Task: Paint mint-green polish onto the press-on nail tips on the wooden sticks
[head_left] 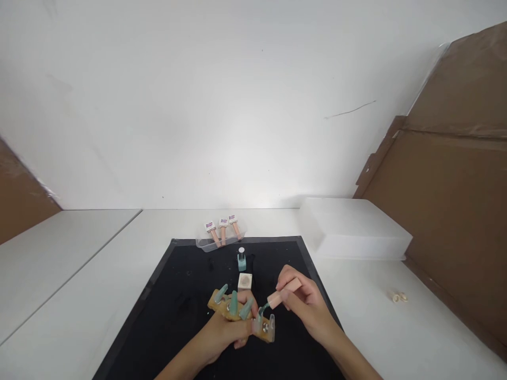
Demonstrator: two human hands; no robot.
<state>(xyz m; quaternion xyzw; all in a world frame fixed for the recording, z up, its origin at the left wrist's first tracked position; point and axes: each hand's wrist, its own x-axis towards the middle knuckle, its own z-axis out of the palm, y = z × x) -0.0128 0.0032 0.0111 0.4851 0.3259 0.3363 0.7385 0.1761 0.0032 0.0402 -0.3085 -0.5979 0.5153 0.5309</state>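
My left hand (225, 332) grips a tan nail display stand (222, 306) that carries several long false nails. Three of these nails are green, among them the middle nail (233, 303); the rightmost nail (271, 328) looks clear. Pinched in my right hand (303, 301) is a nail polish brush with a pink cap handle (284, 293). Its green-coated bristles (263, 309) touch the nail second from the right. Just beyond the stand sits a small white square bottle (245, 281). Part of my left hand's fingers is hidden behind the stand.
A teal polish bottle (241, 262) with a white-topped dark cap stands on the black mat (178, 285). Behind it, a clear tray (206, 245) holds three pink-and-white bottles (224, 229). At right are a white box (356, 229), small cream rings (398, 297) and brown cardboard (447, 211).
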